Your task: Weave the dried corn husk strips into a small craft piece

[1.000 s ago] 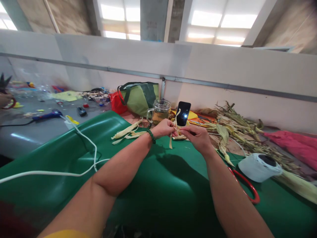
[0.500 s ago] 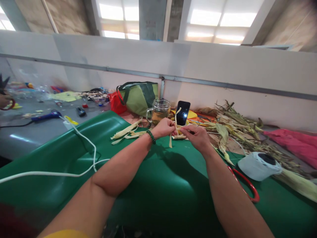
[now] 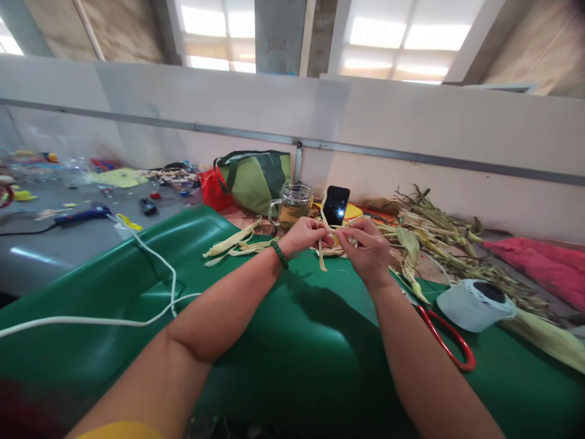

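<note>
Pale strips of corn husk (image 3: 322, 259) are pinched between the fingers of my left hand (image 3: 307, 236), which wears a green bead bracelet. One strip hangs down below the fingers and another end sticks up. My right hand (image 3: 369, 250) pinches the same husk from the other side, its thumb and forefinger close to the left fingertips. Where the strips meet, the fingers partly hide them. More loose husk pieces (image 3: 235, 241) lie to the left on the green mat (image 3: 274, 329). Behind my hands stand a glass mug (image 3: 292, 210) of brownish liquid and an upright phone (image 3: 337, 205).
Red-handled scissors (image 3: 450, 341) and a white spool of cord (image 3: 476, 305) lie by my right forearm. Dried husks and stalks (image 3: 450, 235) are heaped at the back right. A white cable (image 3: 91, 319) crosses the mat. A green bag (image 3: 260, 180) stands behind; a person's hand shows at far left.
My right hand has turned a little, its fingers closing nearer the left fingertips. The upright husk end has bent left, and the hanging end has swung slightly right.
</note>
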A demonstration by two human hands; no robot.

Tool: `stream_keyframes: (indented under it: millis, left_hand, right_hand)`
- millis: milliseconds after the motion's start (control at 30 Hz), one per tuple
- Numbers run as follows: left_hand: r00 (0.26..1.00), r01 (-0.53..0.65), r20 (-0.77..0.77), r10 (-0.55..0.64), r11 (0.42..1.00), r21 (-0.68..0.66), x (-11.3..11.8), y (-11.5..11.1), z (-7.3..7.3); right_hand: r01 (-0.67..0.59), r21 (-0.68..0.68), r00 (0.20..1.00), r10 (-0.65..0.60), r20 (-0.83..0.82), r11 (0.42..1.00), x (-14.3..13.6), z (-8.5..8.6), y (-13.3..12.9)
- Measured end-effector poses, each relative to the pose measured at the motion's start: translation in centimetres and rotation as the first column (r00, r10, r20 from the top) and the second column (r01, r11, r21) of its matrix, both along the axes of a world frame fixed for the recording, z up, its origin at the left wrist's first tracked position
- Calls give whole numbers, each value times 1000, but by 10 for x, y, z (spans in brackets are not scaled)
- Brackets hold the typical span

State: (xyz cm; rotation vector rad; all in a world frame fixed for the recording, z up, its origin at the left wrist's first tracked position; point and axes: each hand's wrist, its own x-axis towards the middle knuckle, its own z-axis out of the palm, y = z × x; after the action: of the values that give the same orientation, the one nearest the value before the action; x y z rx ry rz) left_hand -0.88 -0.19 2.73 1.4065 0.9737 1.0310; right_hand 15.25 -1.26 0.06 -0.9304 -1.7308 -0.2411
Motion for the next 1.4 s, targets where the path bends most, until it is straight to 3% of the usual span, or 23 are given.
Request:
stream_keyframes:
  millis: [100, 233, 433, 600, 767, 900, 1033, 1233, 1400]
  left_hand:
    - [998, 23, -61, -19, 998, 65, 5, -2, -4]
    - [966, 20, -257, 32, 980, 199, 13, -6, -10]
    - [760, 16, -578, 297, 880, 474, 12, -10, -10]
    - [647, 95, -692, 320, 867, 489, 13, -13, -8]
    - [581, 160, -755, 303, 867, 471, 15, -14, -10]
    - [563, 182, -773, 293, 869, 461, 15, -14, -11]
    - [581, 165, -762, 286, 876, 454, 15, -16, -9]
    - [604, 187, -755, 255, 875, 446, 16, -20, -6]
    - [621, 232, -763, 178, 888, 396, 16, -21, -7]
  right_hand:
    - [64, 1, 996, -64, 60, 998, -2, -1, -2]
    - [3, -82, 998, 2, 64, 997, -3, -3, -3]
    - [-111, -216, 993, 115, 7, 970, -5, -1, -4]
    - [-177, -280, 984, 178, -24, 943, -7, 1, -3]
    - [-263, -414, 963, 262, -62, 872, -2, 3, 2]
    - [-273, -474, 962, 246, -120, 837, 1, 5, 1]
    - [-368, -489, 927, 272, -258, 791, 1, 6, 2]
    - [-295, -345, 945, 220, -241, 891, 2, 3, 2]
    - [-272, -289, 955, 221, -196, 918, 4, 5, -1]
